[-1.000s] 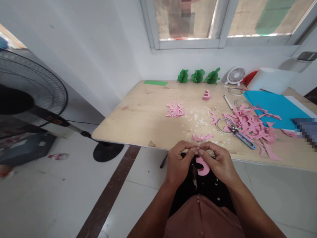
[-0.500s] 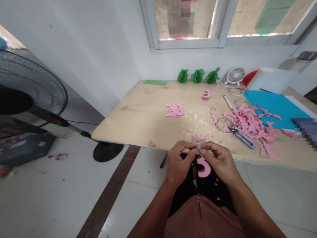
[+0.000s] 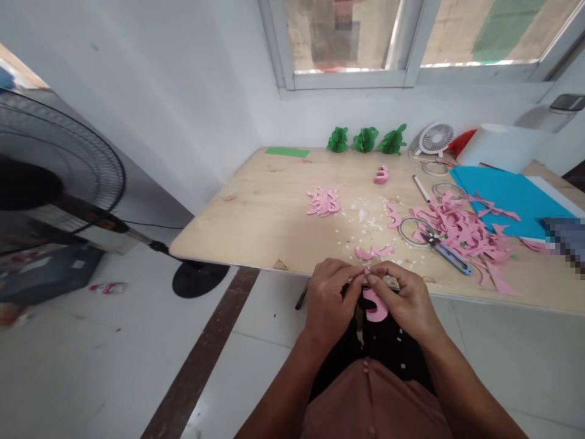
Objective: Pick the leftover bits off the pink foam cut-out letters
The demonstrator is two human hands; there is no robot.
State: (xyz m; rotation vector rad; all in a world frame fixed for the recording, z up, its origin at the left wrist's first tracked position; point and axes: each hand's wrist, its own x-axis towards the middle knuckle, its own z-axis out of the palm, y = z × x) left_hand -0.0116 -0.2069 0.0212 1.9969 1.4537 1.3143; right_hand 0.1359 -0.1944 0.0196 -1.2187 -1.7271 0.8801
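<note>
A curved pink paper cutout [image 3: 377, 309] hangs between my hands just off the table's front edge, above my lap. My left hand [image 3: 329, 299] and my right hand [image 3: 404, 300] pinch its upper end, thumbs and fingertips almost meeting there. The fingers hide the upper part of the paper. Just past my fingertips, a wavy pink cutout [image 3: 373, 252] lies on the table, and another pink cutout [image 3: 393, 216] rests farther off to the right. A heap of curved pink cutouts [image 3: 323, 202] sits left of the scattered white bits [image 3: 362, 215].
Pink paper scraps [image 3: 470, 228] are piled at the right, beside blue sheets [image 3: 512, 201]. Near them lie a blue cutter [image 3: 451, 256], tape rolls [image 3: 414, 233] and a pen [image 3: 421, 188]. Green paper shapes [image 3: 365, 140] and a small white fan [image 3: 436, 139] stand along the wall.
The held pink cutout has shifted slightly upward, and less of its lower curve shows. Both hands keep their pinch at nearly the same place. The things on the table have not moved.
</note>
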